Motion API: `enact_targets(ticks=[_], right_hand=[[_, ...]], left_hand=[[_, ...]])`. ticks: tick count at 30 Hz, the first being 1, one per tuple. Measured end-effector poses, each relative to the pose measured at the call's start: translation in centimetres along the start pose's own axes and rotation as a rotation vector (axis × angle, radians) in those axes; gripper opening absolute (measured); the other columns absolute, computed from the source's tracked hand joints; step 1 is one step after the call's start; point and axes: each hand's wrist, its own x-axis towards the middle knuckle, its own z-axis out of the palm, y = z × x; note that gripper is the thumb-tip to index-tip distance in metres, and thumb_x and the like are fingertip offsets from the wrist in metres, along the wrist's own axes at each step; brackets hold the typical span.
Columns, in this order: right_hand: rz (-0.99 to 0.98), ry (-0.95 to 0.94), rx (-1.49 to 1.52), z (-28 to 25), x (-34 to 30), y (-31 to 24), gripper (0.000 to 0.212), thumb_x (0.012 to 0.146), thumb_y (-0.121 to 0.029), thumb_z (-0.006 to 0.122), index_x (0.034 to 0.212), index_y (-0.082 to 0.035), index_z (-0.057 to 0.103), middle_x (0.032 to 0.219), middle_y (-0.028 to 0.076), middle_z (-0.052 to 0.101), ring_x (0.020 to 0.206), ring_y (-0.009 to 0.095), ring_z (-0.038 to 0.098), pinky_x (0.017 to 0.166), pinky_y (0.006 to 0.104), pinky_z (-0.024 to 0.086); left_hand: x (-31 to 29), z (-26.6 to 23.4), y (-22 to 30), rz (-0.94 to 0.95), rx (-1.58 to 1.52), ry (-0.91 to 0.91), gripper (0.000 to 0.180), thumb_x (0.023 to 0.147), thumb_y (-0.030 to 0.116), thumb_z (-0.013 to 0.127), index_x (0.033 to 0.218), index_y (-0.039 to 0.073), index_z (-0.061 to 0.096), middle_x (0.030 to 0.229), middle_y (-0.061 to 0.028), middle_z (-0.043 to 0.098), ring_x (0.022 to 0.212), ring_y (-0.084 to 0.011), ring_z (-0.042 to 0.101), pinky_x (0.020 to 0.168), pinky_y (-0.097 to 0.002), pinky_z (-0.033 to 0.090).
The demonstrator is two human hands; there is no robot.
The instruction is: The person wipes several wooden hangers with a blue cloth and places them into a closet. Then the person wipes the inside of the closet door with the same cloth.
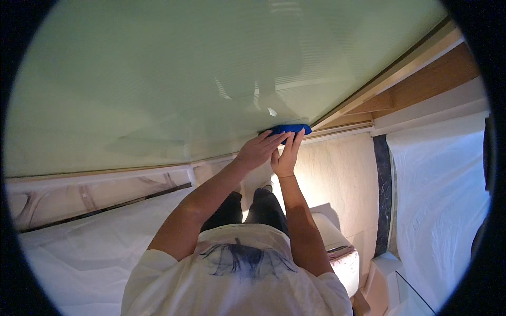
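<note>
A blue pad (pixel 289 128) is seen at twelve o'clock against a pale green panel (pixel 158 79), a white shirt (pixel 237 279) printed with a dark blue design at six o'clock, and white sheeting (pixel 443 200) at three o'clock.

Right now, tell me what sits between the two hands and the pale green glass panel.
In the head view, a blue pad lies between both hands and the pale green glass panel; the left hand and right hand press it against the panel's lower edge.
</note>
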Motion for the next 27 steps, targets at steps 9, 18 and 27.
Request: enact_targets(ticks=[9,18,27], right_hand=[[-0.395,0.136,-0.009,-4.0,6.1,-6.7,0.041,0.082,-0.017,0.046,0.117,0.005,0.043,0.134,0.024,0.024,0.121,0.052,0.018,0.097,0.0569,0.019],[-0.317,-0.041,-0.091,3.0,-0.4,-4.3,0.038,0.062,-0.012,0.061,0.100,-0.011,0.058,0.122,0.010,0.041,0.112,0.038,0.037,0.088,0.0535,0.033],[-0.453,0.017,-0.125,0.9,4.1,-13.4,0.038,0.067,-0.017,0.057,0.105,-0.018,0.059,0.122,0.001,0.045,0.118,0.031,0.034,0.090,0.0474,0.031]], left_hand=[[-0.7,-6.1,-1.9,-0.298,0.059,0.325,0.039,0.081,0.022,0.044,0.119,0.017,0.051,0.136,0.0044,0.032,0.129,-0.0162,0.019,0.106,-0.0400,0.009],[-9.9,0.2,-1.6,-0.257,0.043,0.004,0.041,0.079,0.023,0.047,0.119,0.019,0.050,0.131,0.0054,0.037,0.128,-0.0174,0.018,0.100,-0.0396,0.023],[-11.2,-6.1,-5.0,-0.453,0.052,0.200,0.040,0.078,0.019,0.049,0.118,0.018,0.051,0.137,0.0025,0.028,0.129,-0.0248,0.017,0.103,-0.0429,0.016]])
